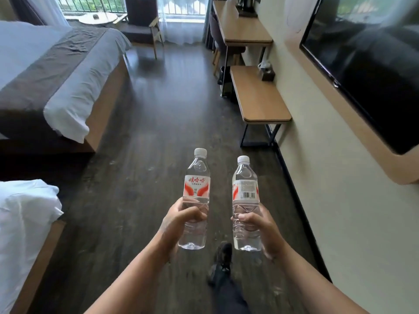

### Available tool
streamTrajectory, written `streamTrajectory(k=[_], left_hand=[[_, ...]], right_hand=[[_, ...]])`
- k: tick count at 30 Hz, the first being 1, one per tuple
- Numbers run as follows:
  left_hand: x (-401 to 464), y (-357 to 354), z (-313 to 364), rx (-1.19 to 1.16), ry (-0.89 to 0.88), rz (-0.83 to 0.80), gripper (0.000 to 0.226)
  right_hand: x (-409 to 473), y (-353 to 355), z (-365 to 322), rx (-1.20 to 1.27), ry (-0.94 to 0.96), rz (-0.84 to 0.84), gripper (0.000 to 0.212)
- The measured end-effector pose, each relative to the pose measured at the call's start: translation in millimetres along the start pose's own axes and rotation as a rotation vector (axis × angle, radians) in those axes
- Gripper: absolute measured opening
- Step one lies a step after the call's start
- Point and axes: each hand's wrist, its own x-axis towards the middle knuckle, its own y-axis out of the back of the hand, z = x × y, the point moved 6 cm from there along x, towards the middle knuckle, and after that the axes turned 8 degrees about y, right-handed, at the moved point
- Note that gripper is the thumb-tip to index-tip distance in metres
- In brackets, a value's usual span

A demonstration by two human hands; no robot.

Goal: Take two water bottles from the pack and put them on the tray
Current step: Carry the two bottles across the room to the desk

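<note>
I hold two clear water bottles upright in front of me, above the dark wooden floor. My left hand [179, 219] grips the lower half of the left bottle [196, 184], whose red and white label faces me. My right hand [260, 227] grips the lower half of the right bottle [246, 186], its barcode turned my way. Both bottles have white caps and are full. The two bottles stand a hand's width apart and do not touch. Neither a pack nor a tray is in view.
A low wooden bench [258, 96] stands along the right wall, with a higher wooden desk [240, 26] beyond it. A wall television [367, 64] hangs at the right. Two beds [56, 71] lie on the left. An armchair [142, 21] sits by the window. My shoe [223, 254] shows below.
</note>
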Motion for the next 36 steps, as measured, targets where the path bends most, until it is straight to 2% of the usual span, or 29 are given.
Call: streamTrajectory(k=[6,12,20,25,34,36], left_hand=[[129.4,7.9,100.8,-0.052,0.005,0.082,0.067],[253.7,21.9,215.0,-0.083,-0.021,0.135,0.045],[424.1,55.1,349.5,-0.134,-0.022,0.119,0.042],[557.4,97.0,448.1,-0.133,-0.016,0.113,0.061],[740.8,145.0,627.7,-0.107,0.025,0.057,0.046],[782.2,150.8,662.5,-0.105,0.021,0.042,0.049]], right_hand=[[184.6,13.2,-35.2,0.067,-0.021,-0.067,0.062],[361.8,15.9,-96.9,0.003,-0.018,-0.130,0.055],[582.3,6.4,-141.8,-0.031,-0.044,-0.111,0.064],[734.1,-12.8,-165.5,-0.031,-0.022,-0.076,0.066],[968.3,-42.5,-233.6,0.054,-0.018,-0.051,0.057],[1020.5,-40.7,-245.9,0.042,-0.013,-0.036,0.057]])
